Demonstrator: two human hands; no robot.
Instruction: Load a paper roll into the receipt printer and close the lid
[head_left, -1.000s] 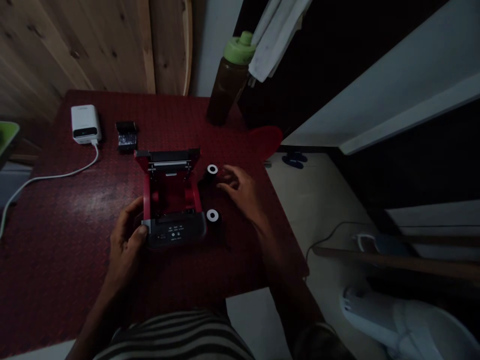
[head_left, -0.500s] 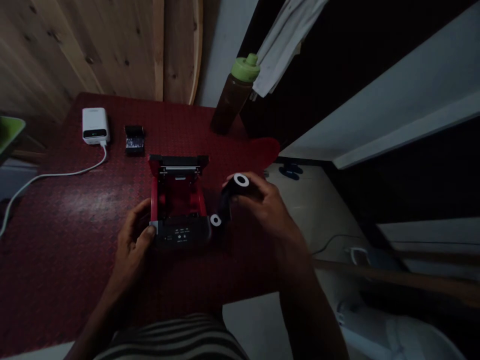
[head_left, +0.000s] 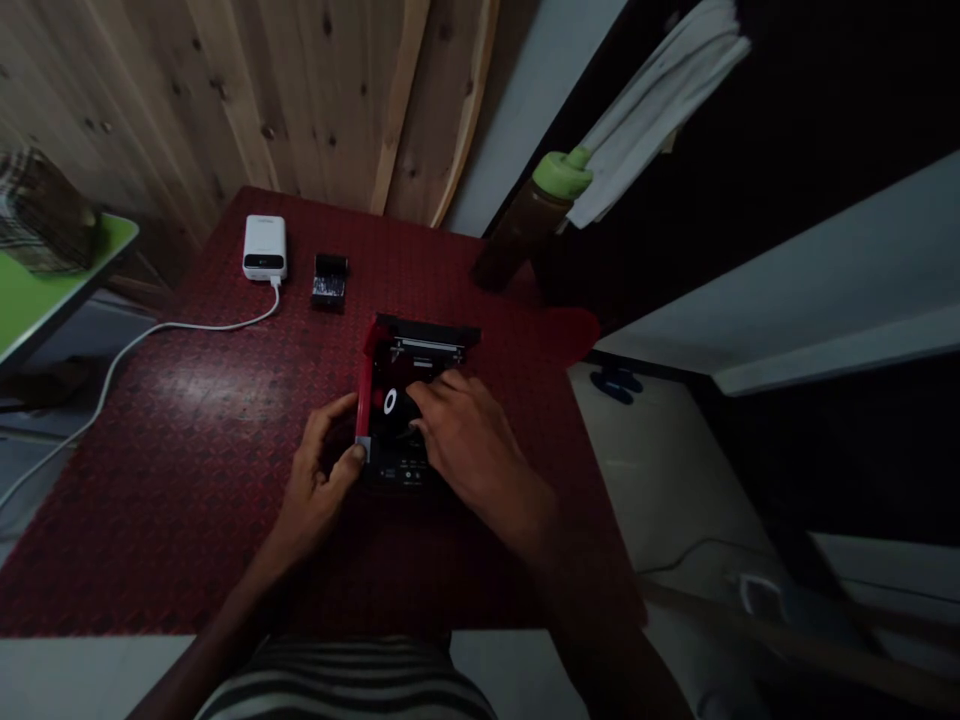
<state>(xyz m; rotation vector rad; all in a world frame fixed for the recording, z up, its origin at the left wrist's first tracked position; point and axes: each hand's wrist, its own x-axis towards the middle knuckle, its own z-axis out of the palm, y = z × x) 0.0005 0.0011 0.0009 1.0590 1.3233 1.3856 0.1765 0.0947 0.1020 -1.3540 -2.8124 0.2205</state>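
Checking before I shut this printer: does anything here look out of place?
Nothing looks spilled or broken. The oddest spot is the red table cover, its corner jutting past the table edge in a rounded flap. The black roll in the open printer is partly hidden by the right hand, so its seating can't be judged.

"Your left grip is curled, thumb bearing down, forearm rising from the lower left, yes?"
"Yes, and your right grip sits just beside it, fingers spread and angled down, wrist slightly raised"
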